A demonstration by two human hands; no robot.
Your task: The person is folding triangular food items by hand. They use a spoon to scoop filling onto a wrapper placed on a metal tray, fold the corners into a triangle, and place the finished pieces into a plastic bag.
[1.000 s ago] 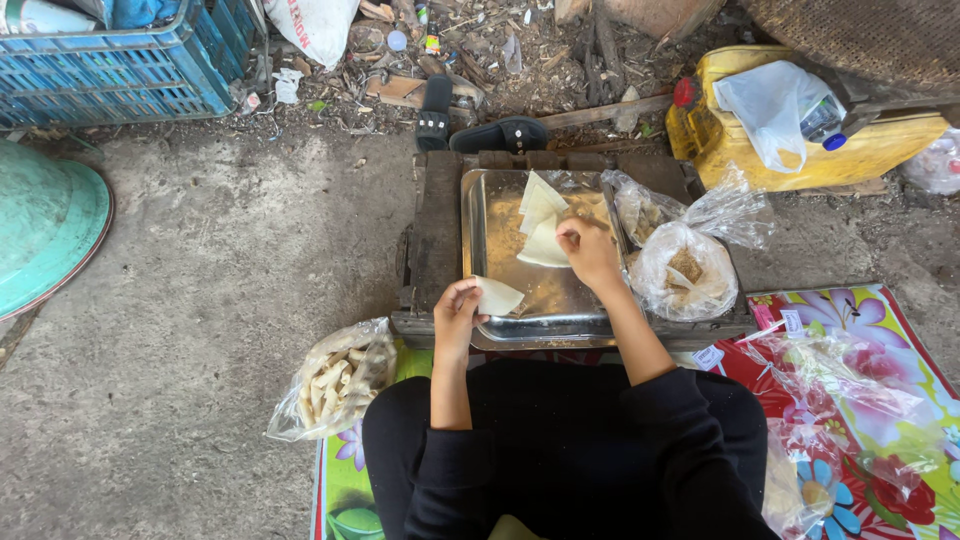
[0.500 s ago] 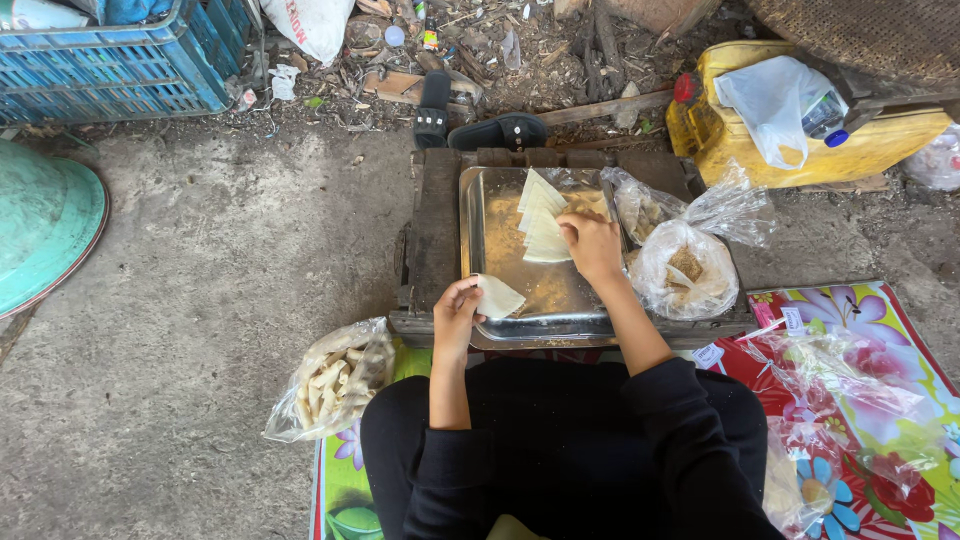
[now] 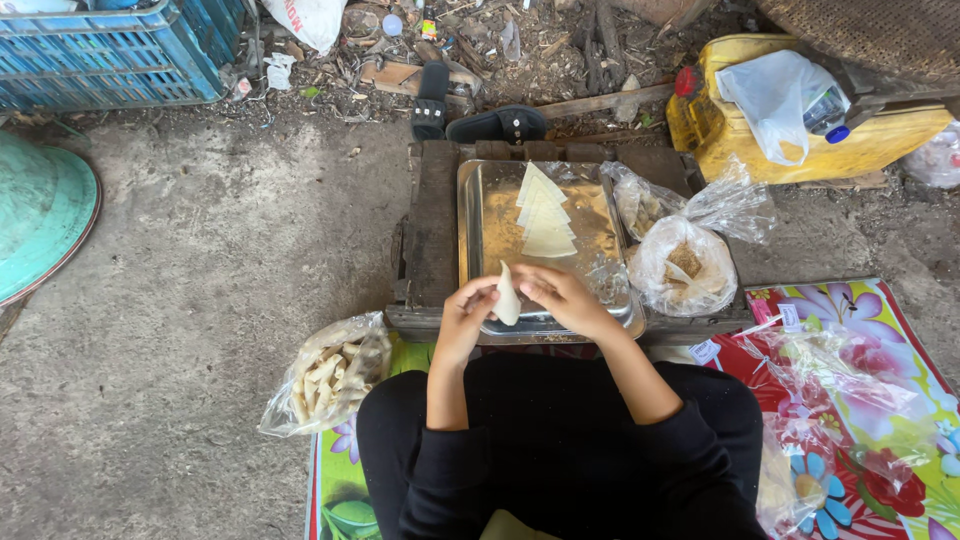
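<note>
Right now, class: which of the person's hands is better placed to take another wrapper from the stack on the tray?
Probably the right hand: it lies nearer the stacked wrappers, while the left hand cups the folded wrapper.

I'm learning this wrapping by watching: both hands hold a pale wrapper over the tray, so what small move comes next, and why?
Probably fold it on: the left hand and right hand pinch one wrapper piece upright above the metal tray; finished rolls sit in the bag.
</note>
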